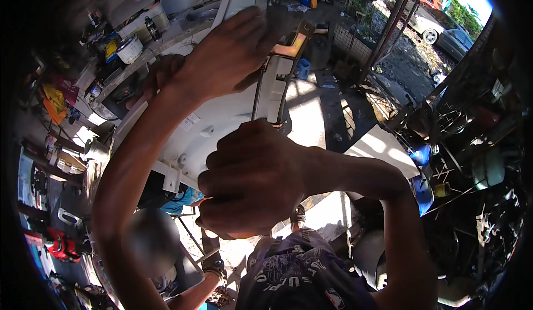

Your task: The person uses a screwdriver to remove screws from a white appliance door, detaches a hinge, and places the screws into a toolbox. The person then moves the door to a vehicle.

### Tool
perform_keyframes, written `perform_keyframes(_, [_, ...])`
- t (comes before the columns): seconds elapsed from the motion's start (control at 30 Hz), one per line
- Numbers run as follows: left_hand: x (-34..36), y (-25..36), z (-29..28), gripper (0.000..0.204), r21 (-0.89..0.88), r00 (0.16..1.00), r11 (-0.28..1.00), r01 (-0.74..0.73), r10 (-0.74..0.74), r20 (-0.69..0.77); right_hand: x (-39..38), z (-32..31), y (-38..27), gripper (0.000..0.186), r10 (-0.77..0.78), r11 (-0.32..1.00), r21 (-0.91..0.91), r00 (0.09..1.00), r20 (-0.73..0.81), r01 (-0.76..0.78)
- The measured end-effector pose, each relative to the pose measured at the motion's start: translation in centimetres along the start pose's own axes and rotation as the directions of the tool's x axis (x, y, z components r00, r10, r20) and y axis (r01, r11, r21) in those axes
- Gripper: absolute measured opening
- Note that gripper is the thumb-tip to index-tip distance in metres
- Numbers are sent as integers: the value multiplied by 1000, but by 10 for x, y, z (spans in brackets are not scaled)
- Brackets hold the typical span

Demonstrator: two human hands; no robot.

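Observation:
A large white panel (214, 113) with small holes and fittings stands before me. Along its right edge runs a narrow channel-shaped part with a yellowish metal bracket (297, 39) at its far end. My left hand (230, 51) is closed over the panel's upper edge near the bracket; its fingertips are hidden. Closer to me, my right hand (252, 176) makes a fist at the near end of the channel. What this fist holds, if anything, is out of sight. Behind my left forearm shows a dark shape like another person's hand (164, 74), in shadow.
A person (205, 288) is low at my left, close to my forearm. A counter with a sink (202, 13) and a white bucket (129, 50) lies at the far left. Piled scrap (488, 171) and a blue piece (422, 193) lie right. Parked cars (430, 24) stand outside.

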State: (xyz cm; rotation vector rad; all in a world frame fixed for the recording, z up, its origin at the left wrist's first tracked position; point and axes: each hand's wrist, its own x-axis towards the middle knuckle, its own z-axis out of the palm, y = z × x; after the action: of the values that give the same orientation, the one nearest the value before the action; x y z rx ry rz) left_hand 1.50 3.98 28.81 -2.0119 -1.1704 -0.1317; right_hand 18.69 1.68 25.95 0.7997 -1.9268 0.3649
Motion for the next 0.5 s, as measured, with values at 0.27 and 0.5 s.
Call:
perform_keyframes(0.27, [-3, -31, 18, 44, 111, 988, 991, -77, 90, -123, 91, -12, 52, 12, -18, 868, 225, 424, 905, -443])
perform_keyframes(0.5, [1, -23, 12, 59, -34, 1000, 999, 4, -5, -18, 5, -2, 30, 22, 79, 984, 141, 981, 177, -105])
